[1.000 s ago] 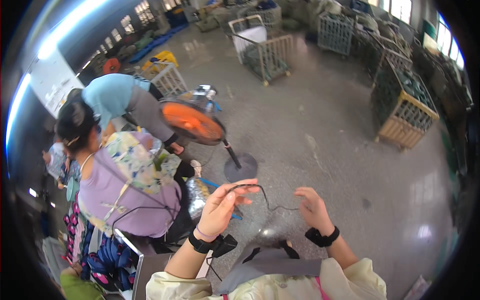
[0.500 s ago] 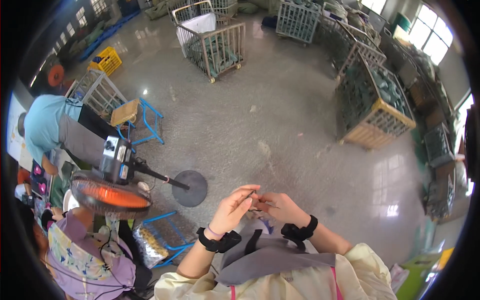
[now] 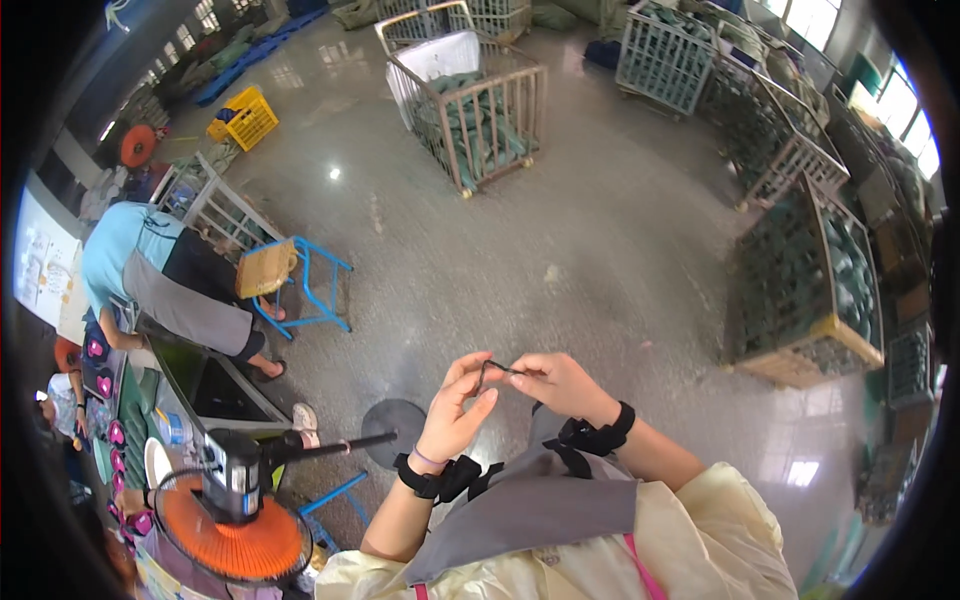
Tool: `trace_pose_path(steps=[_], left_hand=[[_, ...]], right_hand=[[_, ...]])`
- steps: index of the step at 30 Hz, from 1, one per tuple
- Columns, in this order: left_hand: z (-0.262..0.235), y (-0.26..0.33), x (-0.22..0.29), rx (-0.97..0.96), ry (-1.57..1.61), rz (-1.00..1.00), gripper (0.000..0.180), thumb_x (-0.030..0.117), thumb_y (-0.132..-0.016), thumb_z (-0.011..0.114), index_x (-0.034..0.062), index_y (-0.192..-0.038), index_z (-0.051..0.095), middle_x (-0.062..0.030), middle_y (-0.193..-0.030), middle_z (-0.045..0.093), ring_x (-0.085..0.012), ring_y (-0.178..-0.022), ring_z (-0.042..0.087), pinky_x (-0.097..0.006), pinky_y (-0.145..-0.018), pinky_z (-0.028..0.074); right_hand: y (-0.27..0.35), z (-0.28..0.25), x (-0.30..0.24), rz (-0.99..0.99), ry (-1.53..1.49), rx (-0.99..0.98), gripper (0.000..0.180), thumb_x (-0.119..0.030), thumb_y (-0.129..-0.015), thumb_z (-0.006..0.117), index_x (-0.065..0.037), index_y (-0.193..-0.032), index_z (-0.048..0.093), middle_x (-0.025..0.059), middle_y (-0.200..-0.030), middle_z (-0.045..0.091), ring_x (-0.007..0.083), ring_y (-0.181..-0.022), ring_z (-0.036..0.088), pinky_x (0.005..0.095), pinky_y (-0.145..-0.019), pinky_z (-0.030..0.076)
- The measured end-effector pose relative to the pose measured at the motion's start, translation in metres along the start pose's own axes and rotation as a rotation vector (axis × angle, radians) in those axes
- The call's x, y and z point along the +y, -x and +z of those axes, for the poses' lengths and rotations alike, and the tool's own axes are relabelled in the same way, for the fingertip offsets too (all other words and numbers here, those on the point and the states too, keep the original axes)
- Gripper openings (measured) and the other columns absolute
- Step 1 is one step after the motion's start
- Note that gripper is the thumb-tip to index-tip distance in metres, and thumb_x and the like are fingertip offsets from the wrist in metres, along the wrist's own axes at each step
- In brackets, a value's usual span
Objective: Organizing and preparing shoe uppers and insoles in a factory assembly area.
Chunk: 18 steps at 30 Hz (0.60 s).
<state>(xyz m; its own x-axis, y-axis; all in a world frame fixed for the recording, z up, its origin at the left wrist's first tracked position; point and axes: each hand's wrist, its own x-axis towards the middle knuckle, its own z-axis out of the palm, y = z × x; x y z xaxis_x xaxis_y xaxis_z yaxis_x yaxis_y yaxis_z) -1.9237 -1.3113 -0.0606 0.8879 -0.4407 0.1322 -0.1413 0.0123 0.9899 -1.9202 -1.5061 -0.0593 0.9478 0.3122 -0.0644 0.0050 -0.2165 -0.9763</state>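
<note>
A thin dark cord (image 3: 491, 366) runs between my two hands, held in front of my body above the floor. My right hand (image 3: 556, 384) pinches one end of it between thumb and fingertips. Over the curved fingers of my left hand (image 3: 455, 405) lies the other part of the cord, bent in a loop; the thumb stands a little apart. Black straps circle both wrists. Below the hands is the grey apron (image 3: 530, 520) over my cream top.
At my left stands a fan (image 3: 235, 530) with orange blades, its round base (image 3: 393, 434) on the floor. A person in light blue (image 3: 130, 250) bends over a work table beside a blue-framed stool (image 3: 322, 285). Wheeled cage carts (image 3: 490, 125) hold green items ahead; another (image 3: 800, 350) stands right.
My view has turned left and shifted, so the carts sit further right. My hands have drawn slightly apart, and the cord between them shows more plainly.
</note>
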Motion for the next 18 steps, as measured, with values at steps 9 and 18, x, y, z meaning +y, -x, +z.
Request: trace_pose_path(steps=[9,18], left_hand=[[-0.088,-0.173,-0.006,0.07,-0.155,-0.092,0.031,0.013,-0.085,0.057,0.0003,-0.113,0.054,-0.0126,-0.126,0.043,-0.0242,-0.119,0.04,-0.035,-0.1,0.03],[-0.26,-0.269,-0.059,0.221,-0.471,0.056,0.027,0.013,-0.08,0.062,0.0034,-0.105,0.059,-0.0161,-0.127,0.044,-0.0317,-0.117,0.041,-0.041,-0.098,0.031]], right_hand=[[-0.234,-0.063,0.012,-0.148,0.029,-0.381,0.024,-0.018,-0.088,0.051,-0.001,-0.102,0.06,0.0141,-0.086,0.063,0.0163,-0.079,0.061,0.0282,-0.068,0.046],[-0.485,-0.023,0.025,0.185,-0.051,-0.804,0.027,-0.021,-0.093,0.045,-0.001,-0.108,0.057,-0.0001,-0.084,0.061,0.0064,-0.075,0.053,0.021,-0.065,0.043]])
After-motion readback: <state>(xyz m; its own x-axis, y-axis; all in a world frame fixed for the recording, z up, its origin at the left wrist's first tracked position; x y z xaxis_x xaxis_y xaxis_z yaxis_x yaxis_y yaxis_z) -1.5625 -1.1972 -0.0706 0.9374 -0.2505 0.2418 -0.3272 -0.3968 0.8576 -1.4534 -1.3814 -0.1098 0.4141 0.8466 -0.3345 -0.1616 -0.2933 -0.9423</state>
